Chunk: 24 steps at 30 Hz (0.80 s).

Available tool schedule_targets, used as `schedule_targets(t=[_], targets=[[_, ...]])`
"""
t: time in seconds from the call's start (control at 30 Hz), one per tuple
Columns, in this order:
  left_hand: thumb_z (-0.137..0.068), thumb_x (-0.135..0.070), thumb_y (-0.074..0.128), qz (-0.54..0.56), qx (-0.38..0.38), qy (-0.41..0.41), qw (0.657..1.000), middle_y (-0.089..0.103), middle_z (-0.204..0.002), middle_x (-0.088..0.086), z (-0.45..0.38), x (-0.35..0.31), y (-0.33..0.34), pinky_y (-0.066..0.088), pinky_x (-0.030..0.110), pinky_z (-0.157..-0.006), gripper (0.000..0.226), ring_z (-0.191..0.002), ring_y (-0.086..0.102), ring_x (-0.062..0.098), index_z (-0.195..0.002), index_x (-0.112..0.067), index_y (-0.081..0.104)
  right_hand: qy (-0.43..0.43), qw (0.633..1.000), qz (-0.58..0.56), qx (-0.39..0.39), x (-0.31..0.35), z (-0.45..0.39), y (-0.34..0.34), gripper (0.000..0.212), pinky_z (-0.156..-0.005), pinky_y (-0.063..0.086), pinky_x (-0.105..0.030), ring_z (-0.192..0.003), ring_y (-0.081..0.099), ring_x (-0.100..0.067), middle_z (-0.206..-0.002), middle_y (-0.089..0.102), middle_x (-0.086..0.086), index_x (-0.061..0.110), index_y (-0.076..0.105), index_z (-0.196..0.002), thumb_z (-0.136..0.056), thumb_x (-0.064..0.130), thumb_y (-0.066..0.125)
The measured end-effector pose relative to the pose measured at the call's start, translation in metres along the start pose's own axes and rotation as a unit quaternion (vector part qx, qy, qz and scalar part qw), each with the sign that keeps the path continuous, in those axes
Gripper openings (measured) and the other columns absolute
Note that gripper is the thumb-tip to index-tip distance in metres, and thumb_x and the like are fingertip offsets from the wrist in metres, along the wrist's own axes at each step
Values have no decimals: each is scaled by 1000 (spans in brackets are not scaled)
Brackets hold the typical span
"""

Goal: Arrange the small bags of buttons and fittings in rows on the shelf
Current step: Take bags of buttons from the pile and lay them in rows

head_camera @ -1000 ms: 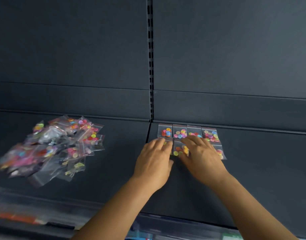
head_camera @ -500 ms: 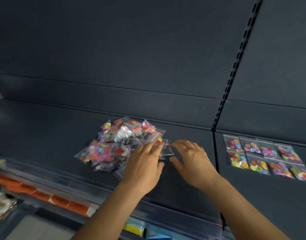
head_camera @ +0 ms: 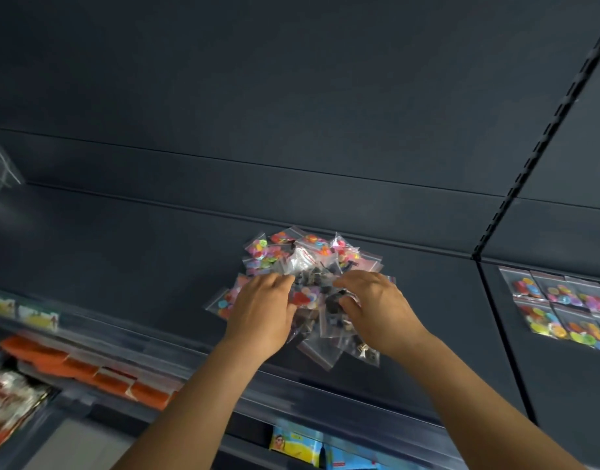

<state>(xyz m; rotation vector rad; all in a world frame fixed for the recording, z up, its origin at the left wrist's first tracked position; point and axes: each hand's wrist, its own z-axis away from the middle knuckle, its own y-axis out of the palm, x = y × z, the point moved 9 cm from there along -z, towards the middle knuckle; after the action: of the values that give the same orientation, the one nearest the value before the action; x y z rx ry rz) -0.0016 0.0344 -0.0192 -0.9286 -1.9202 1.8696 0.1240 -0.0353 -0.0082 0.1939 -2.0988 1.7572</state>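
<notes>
Both hands are lying on a loose pile of small clear bags (head_camera: 308, 262) that is sitting on the dark shelf (head_camera: 122, 259), left of the slotted upright (head_camera: 542, 144). The left hand (head_camera: 261, 313) is resting palm down on the left side of the pile, its fingers bending over bags of coloured buttons; whether it is actually gripping one I cannot tell, because the fingertips are hiding among the plastic. The right hand (head_camera: 376, 310) is lying on the right side of the pile, fingers curling down into the bags with the dark fittings, and its hold is equally unclear. The two hands are sitting close together, with a narrow strip of bags showing between them.

Well apart to the right, past the upright, sorted bags (head_camera: 563, 310) are lying flat in two neat rows, edge to edge, running out of view at the right border. Below the shelf lip, orange packets (head_camera: 88, 368) and blue packets (head_camera: 302, 442) are showing on the lower level
</notes>
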Motion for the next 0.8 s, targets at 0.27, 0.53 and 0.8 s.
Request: schedule_targets(t=[0.27,0.53,0.8], targets=[[-89,-40,60,67,-10,-53,996,39,-147,-2,9,27,1,25,33,-113,66,-137,31,19,-146,-22,31,-24,998,4,64,36,-22,30,34,-105,39,-34,-115,51,-24,-120,61,-4,18,56,-124,-92,29,57],[-88,-57,51,28,-11,-119,992,42,-135,2,11,47,-1,35,33,-103,71,-124,34,20,-144,-15,35,28,995,-1,100,32,-37,33,31,-108,33,-34,-103,49,-18,-105,60,-5,16,62,-107,-91,41,53],[-80,-63,58,51,18,-167,985,40,-129,6,14,61,4,38,35,-102,82,-124,35,22,-143,-16,37,36,994,-5,102,32,-37,36,36,-111,29,-34,-118,46,-19,-119,58,-4,21,58,-120,-88,38,60]])
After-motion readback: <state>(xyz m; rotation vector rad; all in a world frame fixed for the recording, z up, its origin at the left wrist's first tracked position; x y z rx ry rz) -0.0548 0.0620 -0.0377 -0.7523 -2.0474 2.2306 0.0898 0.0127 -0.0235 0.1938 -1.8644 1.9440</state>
